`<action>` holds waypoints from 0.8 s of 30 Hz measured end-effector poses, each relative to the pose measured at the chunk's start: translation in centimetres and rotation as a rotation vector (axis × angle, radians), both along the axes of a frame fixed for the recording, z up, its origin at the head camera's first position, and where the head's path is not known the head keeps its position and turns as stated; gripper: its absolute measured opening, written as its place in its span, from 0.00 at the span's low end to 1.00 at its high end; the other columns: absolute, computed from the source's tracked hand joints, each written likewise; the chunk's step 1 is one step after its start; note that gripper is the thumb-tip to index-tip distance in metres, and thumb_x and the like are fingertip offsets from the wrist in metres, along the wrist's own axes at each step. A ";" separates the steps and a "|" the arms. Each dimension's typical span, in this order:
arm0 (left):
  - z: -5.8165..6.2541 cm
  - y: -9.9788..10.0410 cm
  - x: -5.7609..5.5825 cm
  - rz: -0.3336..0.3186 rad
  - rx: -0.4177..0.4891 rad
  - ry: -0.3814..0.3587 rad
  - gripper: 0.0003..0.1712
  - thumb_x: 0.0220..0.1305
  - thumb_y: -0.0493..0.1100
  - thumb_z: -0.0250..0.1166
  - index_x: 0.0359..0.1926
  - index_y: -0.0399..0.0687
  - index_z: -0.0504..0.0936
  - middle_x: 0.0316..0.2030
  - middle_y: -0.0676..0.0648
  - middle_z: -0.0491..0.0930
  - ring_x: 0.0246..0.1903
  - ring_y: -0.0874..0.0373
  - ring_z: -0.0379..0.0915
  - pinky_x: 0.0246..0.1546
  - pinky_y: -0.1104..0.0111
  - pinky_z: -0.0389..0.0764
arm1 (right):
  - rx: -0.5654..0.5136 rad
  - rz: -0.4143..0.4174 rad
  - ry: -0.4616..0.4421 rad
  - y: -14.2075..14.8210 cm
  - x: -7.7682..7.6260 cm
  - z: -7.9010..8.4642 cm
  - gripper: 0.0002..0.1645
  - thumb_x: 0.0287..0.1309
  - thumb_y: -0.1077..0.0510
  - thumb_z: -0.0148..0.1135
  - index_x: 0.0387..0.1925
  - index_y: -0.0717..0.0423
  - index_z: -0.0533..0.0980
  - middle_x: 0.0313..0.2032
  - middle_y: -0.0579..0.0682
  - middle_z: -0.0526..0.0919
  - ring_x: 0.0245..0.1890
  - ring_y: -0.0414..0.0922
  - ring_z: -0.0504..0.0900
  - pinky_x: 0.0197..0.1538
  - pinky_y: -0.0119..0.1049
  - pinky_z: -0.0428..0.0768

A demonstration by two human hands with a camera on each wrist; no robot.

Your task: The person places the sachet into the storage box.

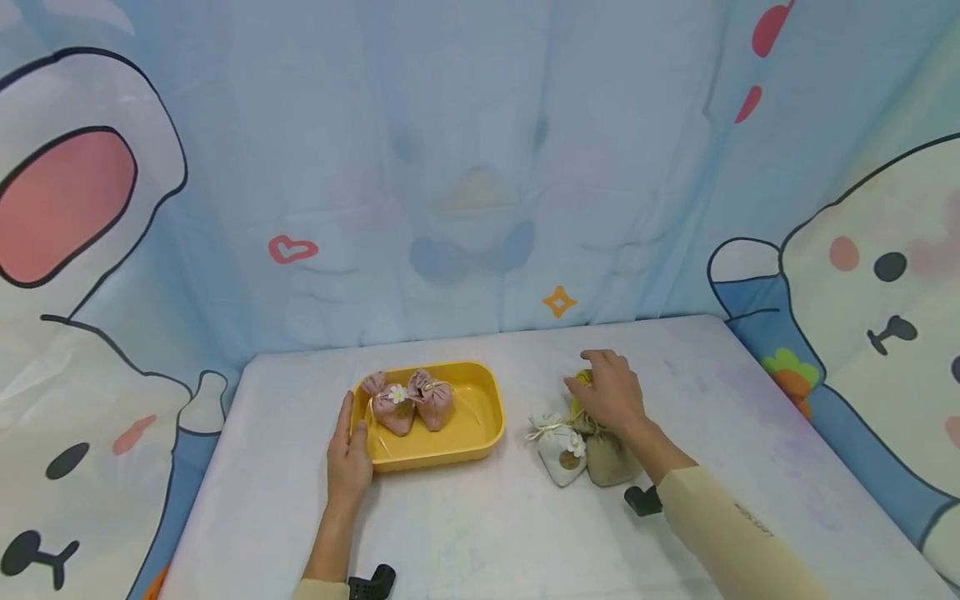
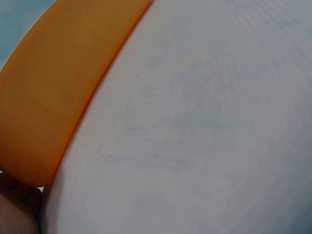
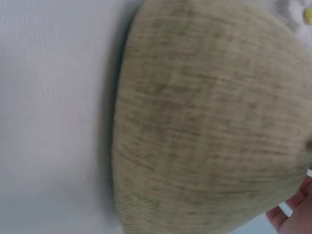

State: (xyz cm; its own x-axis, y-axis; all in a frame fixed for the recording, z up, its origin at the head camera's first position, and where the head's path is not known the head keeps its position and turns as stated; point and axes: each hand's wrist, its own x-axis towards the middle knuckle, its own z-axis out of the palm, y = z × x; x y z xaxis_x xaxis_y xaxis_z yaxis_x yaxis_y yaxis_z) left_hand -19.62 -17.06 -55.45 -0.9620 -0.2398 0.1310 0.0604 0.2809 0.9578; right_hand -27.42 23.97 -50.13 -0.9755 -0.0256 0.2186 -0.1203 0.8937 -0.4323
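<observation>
A yellow tray stands on the table with two pink drawstring pouches at its left end. My left hand rests against the tray's left side, fingers extended along its outer wall. In the left wrist view the tray's side looks orange. To the right, my right hand holds a yellow pouch between thumb and fingers, mostly hidden under the hand. Just in front lie a white pouch with a small flower and an olive-brown pouch. The olive-brown pouch fills most of the right wrist view.
A white cloth covers the table. Behind it hangs a light blue curtain with cartoon rabbits at both sides. Black straps with small devices sit at both wrists.
</observation>
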 end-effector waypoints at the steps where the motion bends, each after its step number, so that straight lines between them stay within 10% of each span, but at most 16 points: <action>1: 0.0 0.0 0.0 0.001 -0.001 0.001 0.33 0.83 0.41 0.43 0.83 0.48 0.52 0.83 0.45 0.51 0.82 0.45 0.43 0.83 0.49 0.48 | 0.003 -0.007 -0.013 0.1 0.0 -0.1 0.34 0.68 0.48 0.65 0.65 0.68 0.73 0.64 0.71 0.74 0.63 0.69 0.72 0.61 0.67 0.75; 12: 0.0 0.0 -0.1 0.013 -0.003 0.011 0.32 0.83 0.41 0.44 0.83 0.48 0.53 0.82 0.43 0.52 0.82 0.43 0.44 0.82 0.47 0.49 | 0.022 -0.097 -0.193 1.0 0.2 -0.6 0.46 0.67 0.33 0.61 0.66 0.68 0.69 0.55 0.67 0.78 0.53 0.62 0.78 0.46 0.57 0.82; 24: 0.0 0.0 -0.1 0.001 -0.006 0.013 0.33 0.83 0.40 0.44 0.83 0.48 0.52 0.83 0.43 0.51 0.82 0.42 0.43 0.83 0.47 0.48 | 0.011 0.001 -0.328 1.7 0.2 0.0 0.57 0.62 0.26 0.61 0.71 0.68 0.65 0.62 0.70 0.76 0.57 0.68 0.80 0.49 0.61 0.83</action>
State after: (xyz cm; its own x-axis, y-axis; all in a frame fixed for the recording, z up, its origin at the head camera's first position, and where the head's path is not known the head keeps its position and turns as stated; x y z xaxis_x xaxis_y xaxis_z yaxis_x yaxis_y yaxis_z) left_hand -19.68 -17.09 -55.43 -0.9600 -0.2398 0.1445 0.0721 0.2868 0.9553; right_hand -27.20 25.66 -50.10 -0.9938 -0.0268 -0.1075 0.0232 0.8984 -0.4386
